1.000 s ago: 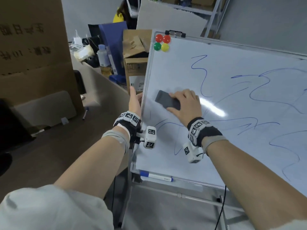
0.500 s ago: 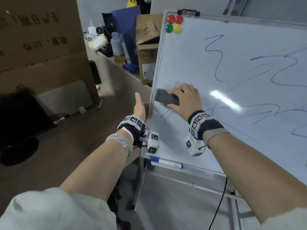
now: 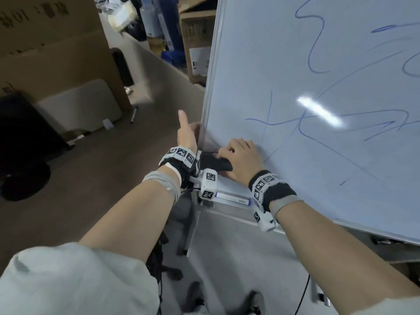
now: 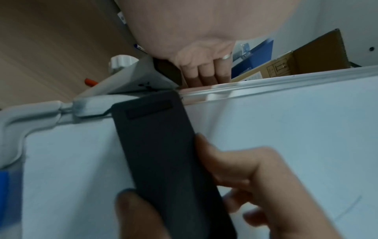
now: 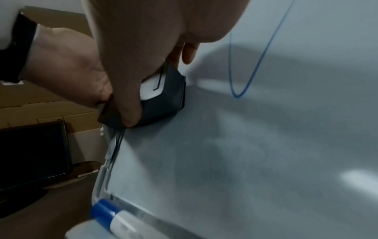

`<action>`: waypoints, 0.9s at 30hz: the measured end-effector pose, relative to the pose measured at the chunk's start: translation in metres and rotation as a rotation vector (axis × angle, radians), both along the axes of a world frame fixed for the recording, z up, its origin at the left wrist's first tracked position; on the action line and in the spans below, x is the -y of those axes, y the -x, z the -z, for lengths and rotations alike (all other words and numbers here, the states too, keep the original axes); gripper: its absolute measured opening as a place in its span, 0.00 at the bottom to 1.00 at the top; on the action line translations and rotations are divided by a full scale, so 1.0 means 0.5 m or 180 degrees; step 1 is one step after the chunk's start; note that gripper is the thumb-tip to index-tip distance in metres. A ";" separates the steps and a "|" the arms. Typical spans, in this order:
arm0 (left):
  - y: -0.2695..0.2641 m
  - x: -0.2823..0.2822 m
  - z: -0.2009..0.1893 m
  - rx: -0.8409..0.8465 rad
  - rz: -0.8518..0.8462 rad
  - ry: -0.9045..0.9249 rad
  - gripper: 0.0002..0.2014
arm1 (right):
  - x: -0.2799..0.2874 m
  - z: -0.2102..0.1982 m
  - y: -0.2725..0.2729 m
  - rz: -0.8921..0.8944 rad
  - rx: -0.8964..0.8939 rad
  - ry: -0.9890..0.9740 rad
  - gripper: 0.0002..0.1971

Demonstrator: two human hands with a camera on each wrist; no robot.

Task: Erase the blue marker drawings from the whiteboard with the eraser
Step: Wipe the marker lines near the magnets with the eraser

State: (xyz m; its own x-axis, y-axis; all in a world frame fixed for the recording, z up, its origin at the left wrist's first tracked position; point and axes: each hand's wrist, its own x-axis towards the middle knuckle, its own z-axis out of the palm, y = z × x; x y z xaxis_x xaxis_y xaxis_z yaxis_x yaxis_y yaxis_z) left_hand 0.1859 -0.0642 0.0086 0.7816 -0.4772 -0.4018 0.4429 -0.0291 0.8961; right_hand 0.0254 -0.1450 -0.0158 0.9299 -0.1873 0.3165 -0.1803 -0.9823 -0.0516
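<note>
The whiteboard (image 3: 261, 64) fills the right of the head view, with blue marker lines (image 3: 316, 42) across its middle and top. My right hand (image 3: 241, 160) grips the dark eraser (image 3: 216, 164) and presses it flat on the board near the lower left corner. In the right wrist view the eraser (image 5: 165, 100) lies against the board's left frame, thumb on its near side, and a blue line (image 5: 255, 64) runs above it. My left hand (image 3: 187, 135) holds the board's left edge, thumb up; its fingers (image 4: 204, 71) curl behind the frame. The eraser (image 4: 163, 153) reaches that frame.
A blue-capped marker (image 3: 231, 196) lies in the tray under the board, just below both wrists. Cardboard boxes (image 3: 197, 42) and bottles stand behind the board's left edge. Another marker (image 3: 134, 113) lies on the floor, and a black object (image 3: 22, 133) sits at far left.
My right hand has slid the eraser down along the board's left side to its lower left corner. The left hand stays on the left edge. The view has tilted down and closer.
</note>
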 end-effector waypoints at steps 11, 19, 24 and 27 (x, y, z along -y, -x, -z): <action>0.022 0.011 -0.001 0.0418 -0.0131 -0.0414 0.42 | 0.088 -0.101 0.011 0.0931 0.0910 -0.0275 0.25; 0.037 0.030 -0.025 0.0776 -0.0102 -0.1050 0.39 | 0.070 -0.056 0.063 0.0600 0.0349 -0.0031 0.24; 0.046 0.081 -0.120 0.0916 0.0122 -0.1011 0.38 | 0.198 -0.228 0.117 0.1807 0.0938 -0.0081 0.25; 0.051 0.110 -0.135 0.0809 -0.0108 -0.0721 0.34 | 0.221 -0.253 0.130 0.1956 0.1142 -0.0242 0.25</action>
